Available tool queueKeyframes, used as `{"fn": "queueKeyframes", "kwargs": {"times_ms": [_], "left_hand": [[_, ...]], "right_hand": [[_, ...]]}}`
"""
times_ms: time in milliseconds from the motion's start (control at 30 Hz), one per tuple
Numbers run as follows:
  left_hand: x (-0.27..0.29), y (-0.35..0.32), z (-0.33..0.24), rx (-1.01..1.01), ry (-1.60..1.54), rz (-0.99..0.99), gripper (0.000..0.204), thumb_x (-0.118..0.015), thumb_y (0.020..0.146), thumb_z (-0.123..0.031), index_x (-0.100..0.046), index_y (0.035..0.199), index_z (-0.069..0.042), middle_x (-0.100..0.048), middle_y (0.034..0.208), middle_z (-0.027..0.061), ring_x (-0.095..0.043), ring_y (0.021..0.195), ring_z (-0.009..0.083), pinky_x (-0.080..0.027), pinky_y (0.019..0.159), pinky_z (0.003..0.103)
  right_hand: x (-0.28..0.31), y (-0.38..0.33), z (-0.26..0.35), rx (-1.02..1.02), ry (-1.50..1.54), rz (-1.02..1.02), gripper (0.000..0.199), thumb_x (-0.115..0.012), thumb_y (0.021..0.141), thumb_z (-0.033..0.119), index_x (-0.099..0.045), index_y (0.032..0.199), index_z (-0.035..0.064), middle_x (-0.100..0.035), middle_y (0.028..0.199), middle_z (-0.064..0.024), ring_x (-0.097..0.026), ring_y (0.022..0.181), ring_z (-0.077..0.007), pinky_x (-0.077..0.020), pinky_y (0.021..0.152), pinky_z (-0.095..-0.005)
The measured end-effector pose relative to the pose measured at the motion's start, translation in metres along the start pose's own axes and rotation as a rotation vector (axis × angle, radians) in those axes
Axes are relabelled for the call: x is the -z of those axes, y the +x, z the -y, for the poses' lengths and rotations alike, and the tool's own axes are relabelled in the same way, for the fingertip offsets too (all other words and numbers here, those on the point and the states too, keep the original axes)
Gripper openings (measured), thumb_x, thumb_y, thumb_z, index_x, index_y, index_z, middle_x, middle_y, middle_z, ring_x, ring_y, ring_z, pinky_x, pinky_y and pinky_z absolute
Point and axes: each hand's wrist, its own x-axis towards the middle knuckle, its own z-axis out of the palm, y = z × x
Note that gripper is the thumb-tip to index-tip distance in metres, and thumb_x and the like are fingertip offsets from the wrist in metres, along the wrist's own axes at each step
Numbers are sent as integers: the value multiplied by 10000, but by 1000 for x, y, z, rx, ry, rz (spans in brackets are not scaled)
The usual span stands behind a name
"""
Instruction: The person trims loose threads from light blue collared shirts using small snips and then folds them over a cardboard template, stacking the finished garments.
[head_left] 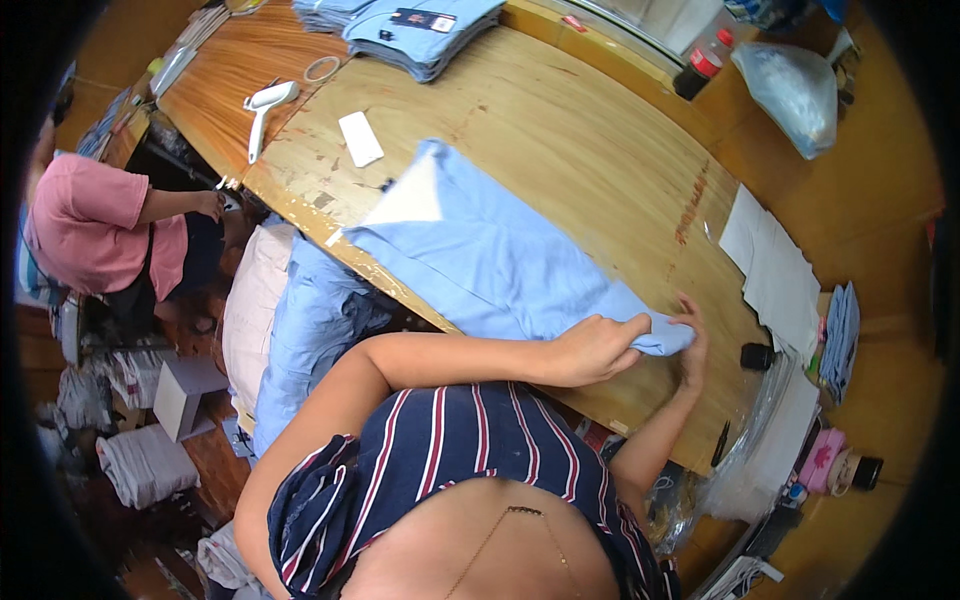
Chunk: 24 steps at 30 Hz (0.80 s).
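A light blue garment (pixel 500 250) lies partly folded across the wooden table. At its far left end a white patch (pixel 412 198) shows, either an insert or its inside; I cannot tell which. My left hand (pixel 597 350) is closed on the garment's near right end, fingers curled over the cloth. Around the tip of that same end, my right hand (pixel 692 338) grips the fabric, with some fingers partly extended behind it. The cloth between both hands is bunched and slightly raised near the table's front edge.
Folded blue garments (pixel 425 45) are stacked at the back. A lint roller (pixel 265 110), white card (pixel 360 139) and tape ring (pixel 322 69) lie left; white sheets (pixel 770 265) and a black object (pixel 757 356) right. A cola bottle (pixel 704 65) stands behind. Someone in pink (pixel 100 225) is at left.
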Motion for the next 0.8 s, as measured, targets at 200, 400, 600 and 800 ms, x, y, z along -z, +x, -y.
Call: {"fn": "queueKeyframes", "kwargs": {"times_ms": [200,400,600,800], "left_hand": [[52,-82,13,146,-787,-306,103,-459,859,-108,-436,947,-61,-425,783,-12,-376,700,50,-334,604,196],[71,-157,97,610,-644,-1170,319,-502,859,-146,-446,1113,38,-545,969,97,-527,823,112,-428,747,232],[88,-156,123,675,-514,-1081,351,-468,875,-147,-410,1144,71,-560,932,142,-571,800,151,-473,688,243],[126,-79,149,784,79,-749,338,-555,811,-274,-535,1032,-20,-603,723,106,-585,637,168,-459,581,271]], "right_hand": [[-35,77,106,41,519,52,204,-474,831,174,-581,823,0,-582,873,-115,-543,830,-208,-419,772,-325],[-231,192,63,-251,-72,495,257,-635,731,193,-609,863,-26,-626,773,-90,-571,693,-160,-449,646,-273],[-245,199,12,-243,-235,310,298,-666,694,289,-630,830,26,-631,763,-120,-587,664,-201,-455,638,-310],[-185,181,-4,-388,-403,9,237,-620,728,268,-619,770,35,-625,754,-139,-595,691,-261,-451,632,-341]]}}
